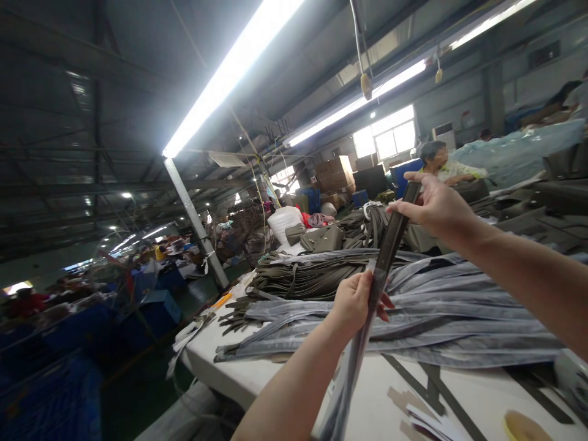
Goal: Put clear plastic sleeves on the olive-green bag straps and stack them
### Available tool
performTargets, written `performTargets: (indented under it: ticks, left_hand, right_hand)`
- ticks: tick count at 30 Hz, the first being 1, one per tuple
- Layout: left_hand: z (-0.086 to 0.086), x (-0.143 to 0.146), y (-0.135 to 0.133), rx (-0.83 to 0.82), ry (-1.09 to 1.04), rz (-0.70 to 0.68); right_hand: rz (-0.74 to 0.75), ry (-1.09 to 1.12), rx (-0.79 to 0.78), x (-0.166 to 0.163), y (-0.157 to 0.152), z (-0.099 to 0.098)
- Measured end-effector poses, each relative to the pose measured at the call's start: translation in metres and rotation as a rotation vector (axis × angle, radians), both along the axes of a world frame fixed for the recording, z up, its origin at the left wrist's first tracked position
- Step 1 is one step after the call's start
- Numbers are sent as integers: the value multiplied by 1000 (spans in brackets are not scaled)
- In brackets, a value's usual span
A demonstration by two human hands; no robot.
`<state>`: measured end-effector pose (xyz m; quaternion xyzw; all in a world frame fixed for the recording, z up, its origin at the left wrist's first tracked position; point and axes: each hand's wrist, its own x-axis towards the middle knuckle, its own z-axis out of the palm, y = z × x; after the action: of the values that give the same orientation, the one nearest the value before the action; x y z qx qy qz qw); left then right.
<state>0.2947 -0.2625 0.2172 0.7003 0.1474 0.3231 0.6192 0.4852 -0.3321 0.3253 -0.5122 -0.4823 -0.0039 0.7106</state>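
A long dark olive strap (392, 242) slants upward in front of me, its lower part inside a clear plastic sleeve (353, 361). My right hand (434, 205) pinches the strap's bare upper end between thumb and fingers. Lower down, my left hand (356, 300) grips the strap at the mouth of the sleeve, with fingertips showing behind it. Behind both hands lie sleeved straps (441, 306) in a wide pile, and a bundle of bare dark straps (312, 275) beyond them.
The white table (220, 380) carries loose dark straps (452, 398), white paper slips (427, 422), a yellow tape roll (523, 425) and an orange-handled tool (223, 300). A person (441, 162) sits across the table. Blue crates (156, 309) stand on the floor at left.
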Motion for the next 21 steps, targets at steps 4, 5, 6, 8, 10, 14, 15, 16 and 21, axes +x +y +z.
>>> performTargets:
  ticks: [4, 5, 6, 8, 10, 14, 15, 16, 21]
  left_hand:
    - [11, 10, -1, 47, -37, -6]
    - [13, 12, -1, 60, -46, -1]
    - [15, 14, -2, 70, -54, 4]
    - [18, 16, -1, 85, -63, 8]
    - [20, 16, -1, 107, -68, 20]
    - [15, 15, 2, 163, -48, 117]
    - [12, 15, 3, 165, -38, 139]
    - [9, 16, 3, 162, -28, 153]
    - [-5, 19, 4, 170, 19, 142]
  right_hand:
    - [283, 176, -51, -13, 1, 5]
    - [333, 220, -99, -18, 3, 2]
    - [358, 255, -149, -24, 4, -2]
    - [408, 285, -241, -34, 5, -14]
    - [492, 278, -312, -43, 6, -28]
    - [589, 225, -375, -44, 7, -46]
    - [558, 247, -343, -40, 8, -46]
    - [501, 274, -277, -34, 10, -44]
    - [225, 196, -13, -6, 14, -31]
